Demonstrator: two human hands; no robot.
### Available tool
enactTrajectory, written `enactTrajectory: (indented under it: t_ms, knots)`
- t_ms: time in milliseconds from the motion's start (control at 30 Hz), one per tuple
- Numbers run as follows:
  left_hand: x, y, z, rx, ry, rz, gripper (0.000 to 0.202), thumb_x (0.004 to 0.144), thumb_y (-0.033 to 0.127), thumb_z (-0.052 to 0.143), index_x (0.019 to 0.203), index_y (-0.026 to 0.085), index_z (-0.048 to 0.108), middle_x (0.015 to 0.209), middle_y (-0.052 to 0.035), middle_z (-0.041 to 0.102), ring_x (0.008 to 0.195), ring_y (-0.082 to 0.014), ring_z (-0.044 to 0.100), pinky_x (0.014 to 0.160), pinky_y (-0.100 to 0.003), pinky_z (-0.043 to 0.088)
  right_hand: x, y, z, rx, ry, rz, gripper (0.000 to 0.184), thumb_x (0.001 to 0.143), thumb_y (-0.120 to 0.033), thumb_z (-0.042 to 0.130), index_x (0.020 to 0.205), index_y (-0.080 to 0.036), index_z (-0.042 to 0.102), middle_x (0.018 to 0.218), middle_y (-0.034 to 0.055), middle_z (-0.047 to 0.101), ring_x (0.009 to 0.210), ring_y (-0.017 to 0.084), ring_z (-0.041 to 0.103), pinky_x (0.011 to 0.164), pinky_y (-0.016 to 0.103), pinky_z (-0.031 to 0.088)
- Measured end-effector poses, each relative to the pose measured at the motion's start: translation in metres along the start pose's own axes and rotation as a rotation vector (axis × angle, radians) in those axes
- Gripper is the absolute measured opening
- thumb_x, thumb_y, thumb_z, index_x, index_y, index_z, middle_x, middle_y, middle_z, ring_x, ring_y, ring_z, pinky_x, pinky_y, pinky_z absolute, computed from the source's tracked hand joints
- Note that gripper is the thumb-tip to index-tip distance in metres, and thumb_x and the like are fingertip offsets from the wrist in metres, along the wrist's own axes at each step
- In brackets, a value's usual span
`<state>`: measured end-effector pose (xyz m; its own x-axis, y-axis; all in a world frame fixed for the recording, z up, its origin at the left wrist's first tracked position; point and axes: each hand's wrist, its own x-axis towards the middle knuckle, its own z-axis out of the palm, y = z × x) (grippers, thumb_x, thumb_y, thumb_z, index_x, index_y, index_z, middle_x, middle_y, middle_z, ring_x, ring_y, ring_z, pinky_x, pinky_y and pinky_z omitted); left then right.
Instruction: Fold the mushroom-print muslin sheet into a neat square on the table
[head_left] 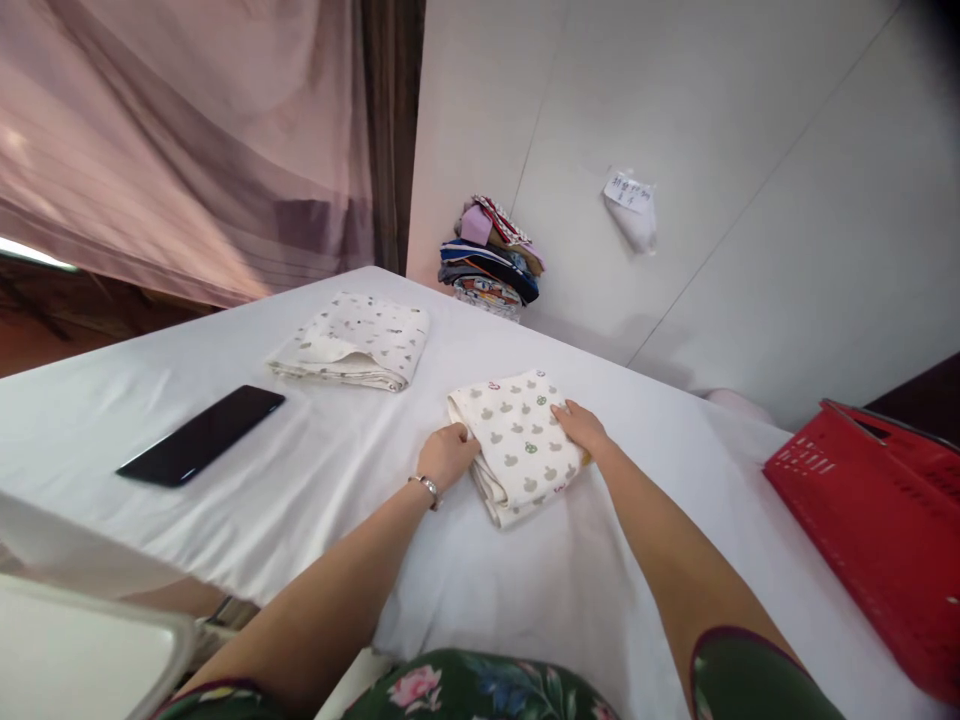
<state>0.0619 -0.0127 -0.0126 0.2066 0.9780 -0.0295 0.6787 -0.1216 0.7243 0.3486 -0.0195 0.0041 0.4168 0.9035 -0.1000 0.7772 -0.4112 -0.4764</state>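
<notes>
A folded white cloth [521, 440] printed with small grey shapes and a few green and red ones lies on the table in front of me. My left hand [448, 455] pinches its left edge, where the layered folds show. At the opposite edge, my right hand [579, 425] grips the cloth, thumb and fingertips near its upper right side; some of those fingers are hidden. Farther back to the left rests a second folded cloth [360, 335], also white with a small print, its front layer slightly lifted.
A black phone [202, 435] lies left on the white-covered table [322, 480]. To the right stands a red plastic basket [862, 530]. Behind the table's far edge is a stack of folded fabrics [491, 260] by the wall. A pink curtain [225, 130] hangs at the left.
</notes>
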Motion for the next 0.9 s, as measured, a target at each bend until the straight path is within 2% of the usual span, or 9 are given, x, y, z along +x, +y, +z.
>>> enactTrajectory:
  t_ms: [167,267,367,500,633,800,900]
  knots:
    - [0.0,0.003,0.004,-0.064,-0.025,-0.03,0.015,0.07,0.03,0.051,0.059,0.021,0.045,0.06,-0.0001,0.056,0.059,-0.0147,0.051,0.054,-0.025,0.03,0.026,-0.013,-0.005,-0.019,-0.02,0.048,0.061,0.08,-0.06,0.044,0.121,-0.016,0.056,0.13,0.0137,0.053,0.12,0.03,0.048,0.098,0.038,0.036]
    - [0.001,0.002,0.006,-0.134,-0.01,-0.035,0.007,0.069,0.029,0.052,0.069,0.022,0.052,0.065,0.0004,0.059,0.063,-0.0147,0.053,0.055,-0.025,0.032,0.046,-0.025,0.002,-0.013,-0.014,0.045,0.059,0.082,-0.059,0.041,0.12,-0.016,0.057,0.128,0.0126,0.054,0.118,0.029,0.05,0.096,0.035,0.037]
    - [0.003,0.003,0.008,-0.204,0.006,-0.034,0.014,0.07,0.033,0.054,0.077,0.021,0.057,0.069,0.0002,0.06,0.065,-0.0144,0.053,0.056,-0.024,0.033,0.056,-0.032,0.012,-0.029,0.006,0.07,0.063,0.08,-0.06,0.045,0.124,-0.015,0.053,0.13,0.0138,0.052,0.119,0.03,0.048,0.097,0.037,0.036]
    - [0.007,0.004,0.009,-0.324,0.027,-0.041,0.013,0.069,0.03,0.052,0.062,0.019,0.051,0.056,0.0034,0.049,0.056,-0.0109,0.045,0.052,-0.023,0.031,0.051,-0.03,0.021,-0.07,0.05,0.085,0.07,0.08,-0.064,0.04,0.13,-0.016,0.046,0.131,0.0159,0.051,0.12,0.033,0.047,0.098,0.041,0.034]
    - [0.008,0.004,0.009,-0.417,0.131,-0.052,0.016,0.066,0.027,0.052,0.056,0.019,0.043,0.051,0.0056,0.042,0.052,-0.0091,0.04,0.05,-0.022,0.028,0.044,-0.027,0.02,-0.135,0.069,0.093,0.072,0.08,-0.07,0.034,0.126,-0.018,0.05,0.125,0.014,0.055,0.117,0.029,0.05,0.094,0.035,0.038]
    - [0.008,0.0,0.007,-0.268,0.046,-0.062,0.011,0.064,0.024,0.052,0.055,0.019,0.049,0.051,0.0035,0.049,0.053,-0.0108,0.045,0.051,-0.023,0.029,0.051,-0.029,0.013,-0.16,0.027,0.058,0.065,0.083,-0.065,0.031,0.115,-0.015,0.058,0.118,0.0144,0.061,0.109,0.028,0.056,0.088,0.033,0.042]
    - [0.015,-0.001,0.001,-0.259,0.026,-0.084,0.009,0.065,0.027,0.054,0.067,0.019,0.058,0.061,0.0011,0.059,0.059,-0.0126,0.051,0.054,-0.023,0.032,0.063,-0.034,0.009,-0.154,-0.003,0.022,0.059,0.084,-0.061,0.031,0.101,-0.016,0.064,0.107,0.0121,0.066,0.099,0.026,0.061,0.082,0.031,0.044]
